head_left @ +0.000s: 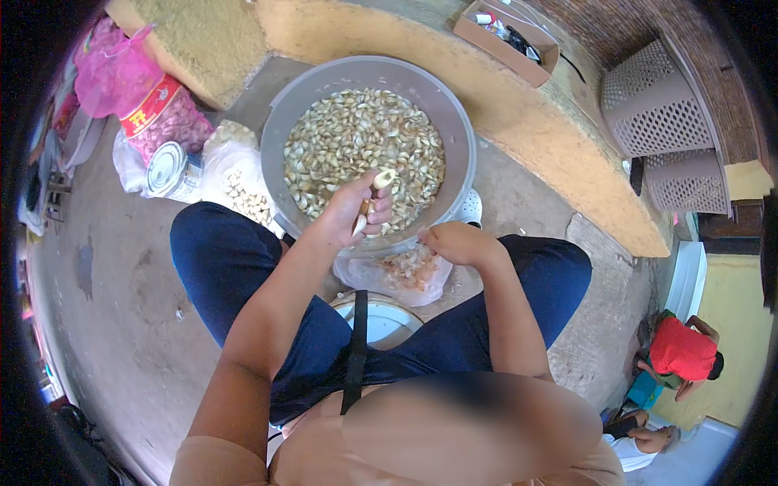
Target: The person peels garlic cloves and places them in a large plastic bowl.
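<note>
A large grey tub (pixel 468 154) full of garlic cloves (pixel 365 134) in water stands in front of me. Over its near part, my left hand (pixel 356 209) is closed around several garlic cloves; a pale one (pixel 384 178) sticks out at the thumb and another shows below the fingers. My right hand (pixel 454 244) is at the tub's near rim, fingers bent inward and closed. What it holds, if anything, is hidden. Below it, between my knees, lies a clear plastic bag (pixel 438 283) with garlic skins (pixel 409 269) in it.
Left of the tub are a plastic bag with peeled cloves (pixel 245 194), a tin can (pixel 172 168) and a pink mesh sack (pixel 174 121). A low yellow wall (pixel 527 121) curves behind, bearing a cardboard box (pixel 506 40). Two other people sit at far right, one in a red shirt (pixel 683 348).
</note>
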Action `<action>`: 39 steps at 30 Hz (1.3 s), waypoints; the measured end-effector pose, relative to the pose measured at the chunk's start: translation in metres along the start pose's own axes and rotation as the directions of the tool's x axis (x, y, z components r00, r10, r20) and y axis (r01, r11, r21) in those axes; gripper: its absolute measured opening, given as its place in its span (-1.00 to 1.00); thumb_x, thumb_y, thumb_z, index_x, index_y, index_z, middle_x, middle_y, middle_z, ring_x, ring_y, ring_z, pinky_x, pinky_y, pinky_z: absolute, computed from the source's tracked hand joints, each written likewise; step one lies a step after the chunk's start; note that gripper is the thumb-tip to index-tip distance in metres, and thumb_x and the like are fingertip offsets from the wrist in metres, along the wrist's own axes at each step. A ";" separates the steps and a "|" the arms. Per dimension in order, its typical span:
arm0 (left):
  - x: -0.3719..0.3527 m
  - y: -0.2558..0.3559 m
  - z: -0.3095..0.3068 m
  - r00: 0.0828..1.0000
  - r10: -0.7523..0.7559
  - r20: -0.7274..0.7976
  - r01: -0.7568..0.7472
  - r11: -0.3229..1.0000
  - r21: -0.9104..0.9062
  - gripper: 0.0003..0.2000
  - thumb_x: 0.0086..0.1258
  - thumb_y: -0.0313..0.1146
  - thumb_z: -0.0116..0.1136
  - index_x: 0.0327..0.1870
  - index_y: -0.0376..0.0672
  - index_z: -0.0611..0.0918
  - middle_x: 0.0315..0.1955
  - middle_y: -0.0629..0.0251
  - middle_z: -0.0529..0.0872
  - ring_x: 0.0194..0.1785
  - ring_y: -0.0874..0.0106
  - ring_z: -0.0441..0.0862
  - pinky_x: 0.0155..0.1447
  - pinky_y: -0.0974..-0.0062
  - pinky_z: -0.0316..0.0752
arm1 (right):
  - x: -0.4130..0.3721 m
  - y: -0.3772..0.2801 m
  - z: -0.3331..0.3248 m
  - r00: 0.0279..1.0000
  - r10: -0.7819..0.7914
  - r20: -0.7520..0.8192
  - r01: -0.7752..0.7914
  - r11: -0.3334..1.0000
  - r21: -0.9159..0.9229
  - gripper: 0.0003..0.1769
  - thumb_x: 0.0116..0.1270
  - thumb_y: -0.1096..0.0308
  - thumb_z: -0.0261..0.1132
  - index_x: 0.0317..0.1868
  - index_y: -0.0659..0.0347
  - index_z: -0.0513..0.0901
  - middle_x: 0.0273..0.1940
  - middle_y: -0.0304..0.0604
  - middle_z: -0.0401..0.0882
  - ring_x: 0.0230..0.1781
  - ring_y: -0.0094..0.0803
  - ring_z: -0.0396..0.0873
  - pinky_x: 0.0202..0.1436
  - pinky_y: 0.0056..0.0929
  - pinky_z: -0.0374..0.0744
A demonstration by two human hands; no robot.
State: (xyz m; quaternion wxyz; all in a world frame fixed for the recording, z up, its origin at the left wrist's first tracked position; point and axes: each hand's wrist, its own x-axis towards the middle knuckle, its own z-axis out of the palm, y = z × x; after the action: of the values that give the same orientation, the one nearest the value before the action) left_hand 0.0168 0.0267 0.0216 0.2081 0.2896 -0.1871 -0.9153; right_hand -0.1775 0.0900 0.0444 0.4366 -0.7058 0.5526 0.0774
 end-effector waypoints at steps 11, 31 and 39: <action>0.003 -0.006 0.003 0.996 -0.060 0.072 0.061 0.998 -0.018 -0.63 0.39 0.00 -0.40 -0.55 -0.04 0.28 -0.73 0.50 0.26 -0.73 0.65 0.16 -0.75 0.71 -0.05 | 0.018 0.031 0.015 0.953 0.069 -0.294 -0.007 0.978 0.209 -0.69 0.13 0.27 0.18 -0.24 0.37 0.49 -0.42 0.00 0.55 -0.41 -0.24 0.53 -0.32 -0.37 0.46; -0.002 -0.018 0.021 0.998 -0.046 0.030 0.044 0.997 0.061 -0.66 0.39 -0.06 -0.32 -0.53 -0.04 0.33 -0.70 0.45 0.31 -0.71 0.59 0.19 -0.67 0.68 0.06 | 0.010 -0.024 0.004 0.760 0.145 -0.634 0.162 0.902 0.400 -0.42 -0.03 -0.09 0.30 -0.49 0.38 0.44 -0.57 0.11 0.50 -0.53 -0.06 0.53 -0.43 -0.24 0.45; -0.003 -0.019 0.024 0.998 0.040 -0.040 -0.035 0.991 0.129 -0.67 0.40 -0.10 -0.32 -0.52 -0.08 0.34 -0.70 0.43 0.32 -0.71 0.60 0.20 -0.66 0.68 0.09 | 0.016 -0.025 0.006 0.763 0.120 -0.635 0.142 0.927 0.346 -0.44 0.01 -0.07 0.28 -0.53 0.38 0.45 -0.58 0.12 0.50 -0.54 -0.05 0.52 -0.45 -0.23 0.43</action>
State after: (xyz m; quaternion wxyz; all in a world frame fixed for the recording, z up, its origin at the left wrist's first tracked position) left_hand -0.0007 0.0495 0.0322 0.2102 0.3184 -0.2466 -0.8909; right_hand -0.1483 0.0830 0.0451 0.3460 -0.5956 0.6689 -0.2794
